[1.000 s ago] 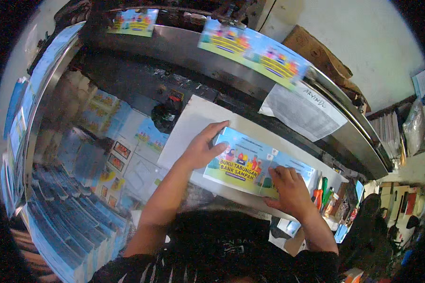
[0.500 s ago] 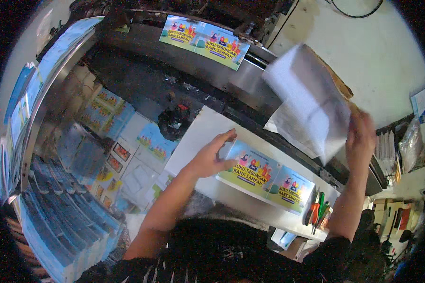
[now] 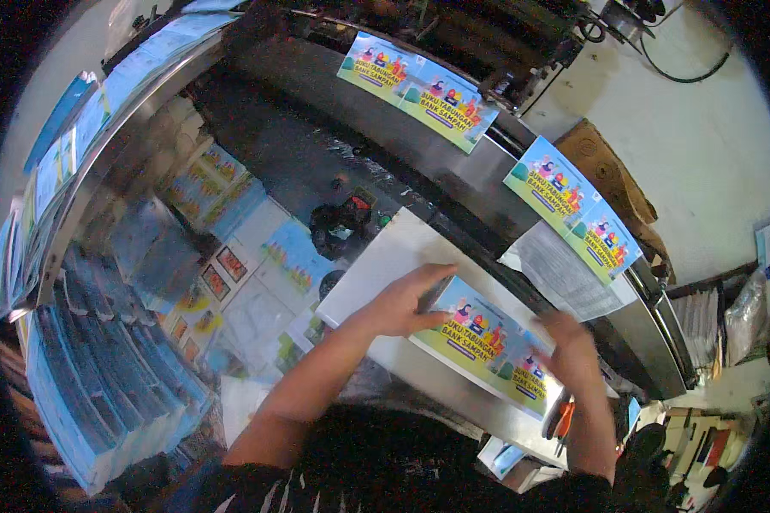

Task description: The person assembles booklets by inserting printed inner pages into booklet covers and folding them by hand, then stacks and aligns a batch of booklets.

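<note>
A stack of printed cover sheets (image 3: 479, 340), blue and yellow-green with cartoon figures, lies on a white board (image 3: 372, 269) in front of me. At the stack's left end is my left hand (image 3: 412, 301), thumb and fingers spread, with the thumb at the top sheet's edge. My right hand (image 3: 571, 349) is over the stack's right end, smeared by motion; whether its fingers hold anything is unclear. Another printed sheet (image 3: 573, 208) rests on the metal ledge at the right, above a grey-white paper (image 3: 565, 269). A matching sheet (image 3: 419, 90) lies farther left along that ledge.
Orange-handled pliers (image 3: 561, 421) lie beside my right forearm. Tall piles of blue-edged sheets (image 3: 115, 402) stand at the lower left. Assorted prints (image 3: 248, 299) cover the surface left of the board, near a black bundle (image 3: 338, 227). Brown cardboard (image 3: 603, 167) sits behind the ledge.
My right hand has let go of a blurred sheet at the ledge and come back down to the stack. A printed sheet now shows face up there. The view has shifted slightly.
</note>
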Motion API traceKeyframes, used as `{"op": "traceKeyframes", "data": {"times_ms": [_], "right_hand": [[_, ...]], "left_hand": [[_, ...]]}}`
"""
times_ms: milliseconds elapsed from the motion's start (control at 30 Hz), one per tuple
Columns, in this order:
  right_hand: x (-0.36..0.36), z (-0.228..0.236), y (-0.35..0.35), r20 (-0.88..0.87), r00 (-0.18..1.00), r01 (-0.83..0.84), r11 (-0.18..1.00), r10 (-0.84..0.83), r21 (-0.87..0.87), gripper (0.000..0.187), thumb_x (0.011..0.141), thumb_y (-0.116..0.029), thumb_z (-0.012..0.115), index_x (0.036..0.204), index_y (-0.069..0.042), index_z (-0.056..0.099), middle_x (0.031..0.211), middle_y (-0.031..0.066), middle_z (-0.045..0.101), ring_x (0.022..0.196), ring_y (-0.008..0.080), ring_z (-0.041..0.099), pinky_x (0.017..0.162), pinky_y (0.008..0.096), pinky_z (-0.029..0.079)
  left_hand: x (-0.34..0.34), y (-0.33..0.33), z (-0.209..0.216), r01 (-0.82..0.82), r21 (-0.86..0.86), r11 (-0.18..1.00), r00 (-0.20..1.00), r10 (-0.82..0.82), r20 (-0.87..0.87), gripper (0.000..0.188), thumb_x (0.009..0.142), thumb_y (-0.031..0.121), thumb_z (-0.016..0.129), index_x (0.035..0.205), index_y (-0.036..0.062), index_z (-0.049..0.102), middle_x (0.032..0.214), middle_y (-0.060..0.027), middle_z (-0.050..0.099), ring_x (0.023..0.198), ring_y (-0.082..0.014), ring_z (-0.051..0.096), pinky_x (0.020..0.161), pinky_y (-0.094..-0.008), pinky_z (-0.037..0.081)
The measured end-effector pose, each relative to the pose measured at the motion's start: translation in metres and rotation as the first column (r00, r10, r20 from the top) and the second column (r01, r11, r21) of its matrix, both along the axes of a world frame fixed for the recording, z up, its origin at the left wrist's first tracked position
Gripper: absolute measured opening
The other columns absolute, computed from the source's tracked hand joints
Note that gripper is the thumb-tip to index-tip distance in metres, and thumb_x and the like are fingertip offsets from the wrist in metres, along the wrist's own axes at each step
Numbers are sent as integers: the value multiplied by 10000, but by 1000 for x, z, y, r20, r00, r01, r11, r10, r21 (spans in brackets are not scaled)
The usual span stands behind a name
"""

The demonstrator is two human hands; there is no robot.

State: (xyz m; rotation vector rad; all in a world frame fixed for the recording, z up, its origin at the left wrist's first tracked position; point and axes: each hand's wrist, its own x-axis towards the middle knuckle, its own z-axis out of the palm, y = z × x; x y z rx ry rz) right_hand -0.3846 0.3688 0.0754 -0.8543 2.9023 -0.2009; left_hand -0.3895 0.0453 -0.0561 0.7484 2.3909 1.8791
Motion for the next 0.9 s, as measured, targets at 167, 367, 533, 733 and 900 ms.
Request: {"op": "traceKeyframes", "data": {"times_ms": [167, 367, 533, 733, 900], "right_hand": [[51, 2, -29, 196, 979, -72, 992, 50, 105, 813, 583, -349, 907, 1279, -69, 594, 1276, 195, 515, 1129, 372, 555, 948, 430, 501], [40, -1, -20, 309, 951, 3, 999, 11, -45, 771, 596, -311, 901, 1261, -55, 606, 1255, 187, 529, 1116, 360, 564, 932, 422, 502], [18, 36, -5, 401, 912, 17, 966, 91, -258, 370, 745, -80, 694, 1103, 4, 663, 923, 195, 616, 937, 390, 627, 873, 416, 504], [-51, 104, 22, -507, 856, 36, 989, -105, -143, 298, 833, -24, 598, 1126, -12, 655, 945, 210, 617, 939, 364, 629, 849, 419, 490], [-133, 106, 26, -739, 661, 90, 991, -134, -99, 481, 856, -19, 610, 1330, -95, 604, 1203, 182, 599, 1118, 368, 573, 928, 428, 481]], "left_hand": [[-1, 1, -2, -2, 29, 1000, 999, 3, -40, 744, 838, 214, 745, 1464, 21, 392, 1401, -225, 475, 1320, -347, 453, 1113, -417, 347], [-1, 1, -1, 0, 35, 999, 1000, 1, -24, 705, 874, 214, 708, 1470, 20, 385, 1420, -203, 460, 1317, -341, 450, 1120, -411, 333], [-4, -5, -18, 17, 190, 982, 1000, -14, -21, 672, 908, 229, 671, 1478, 29, 376, 1421, -203, 449, 1327, -323, 434, 1130, -406, 313], [-3, -1, -16, -5, 122, 993, 998, -2, 57, 743, 888, 319, 708, 1486, 42, 364, 1434, -209, 436, 1348, -337, 413, 1133, -424, 315], [-1, -7, 1, -8, -8, 1000, 1000, 8, -12, 841, 822, 322, 764, 1501, 66, 340, 1465, -204, 417, 1365, -355, 404, 1141, -436, 320]]}}
